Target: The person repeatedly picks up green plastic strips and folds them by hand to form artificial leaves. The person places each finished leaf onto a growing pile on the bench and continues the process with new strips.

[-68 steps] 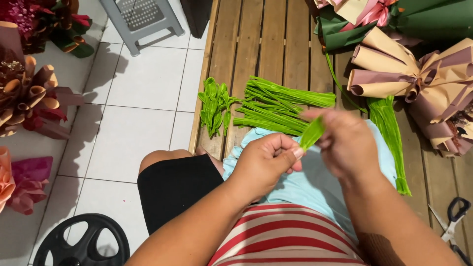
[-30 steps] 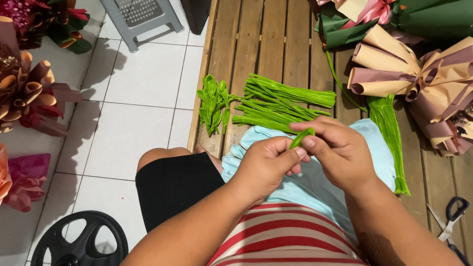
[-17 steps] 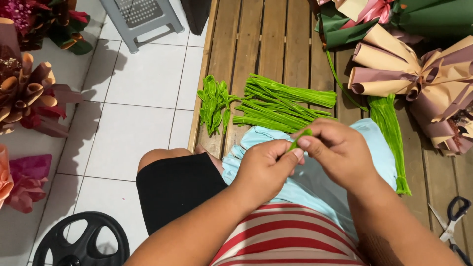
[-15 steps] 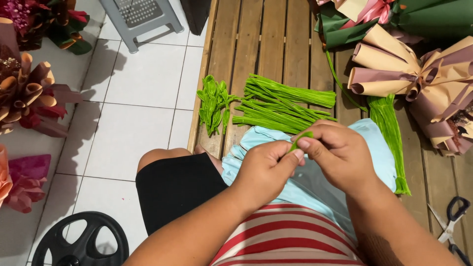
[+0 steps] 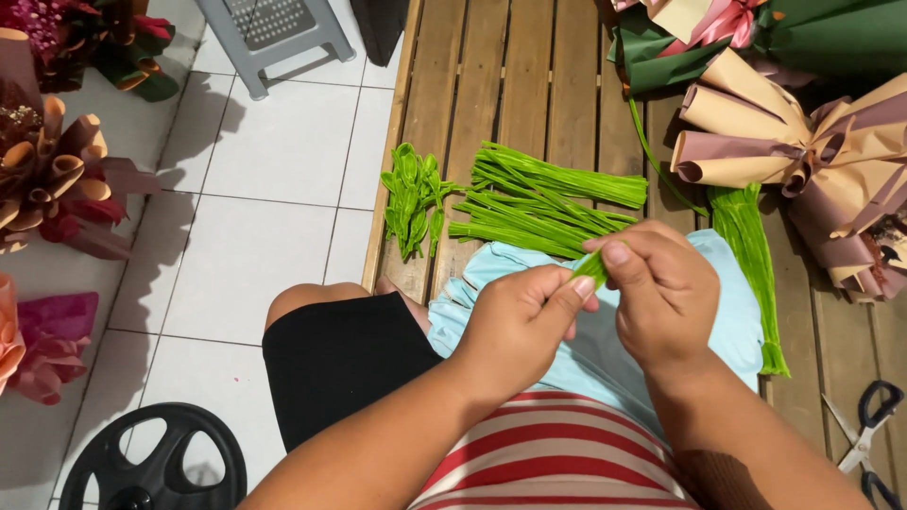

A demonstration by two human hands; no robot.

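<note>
My left hand [image 5: 520,326] and my right hand [image 5: 657,293] meet over my lap and pinch one small green strip [image 5: 591,268] between thumbs and fingers. Most of the strip is hidden by the fingers. Just beyond my hands, on the wooden slat platform [image 5: 529,76], lies a pile of long green strips [image 5: 543,203]. To its left sits a small heap of folded green leaf shapes [image 5: 413,196]. A light blue cloth [image 5: 727,312] lies under my hands.
Another bundle of green strips [image 5: 746,250] lies to the right. Wrapped paper bouquets [image 5: 803,151] fill the right back. Scissors [image 5: 869,434] rest at the lower right. On the white tile floor stand a grey stool [image 5: 274,28], more bouquets [image 5: 47,179] and a black wheel-shaped object [image 5: 156,467].
The green strip stood out longer between my fingers earlier; now it is shorter and drawn in between both hands. My hands stayed over my lap.
</note>
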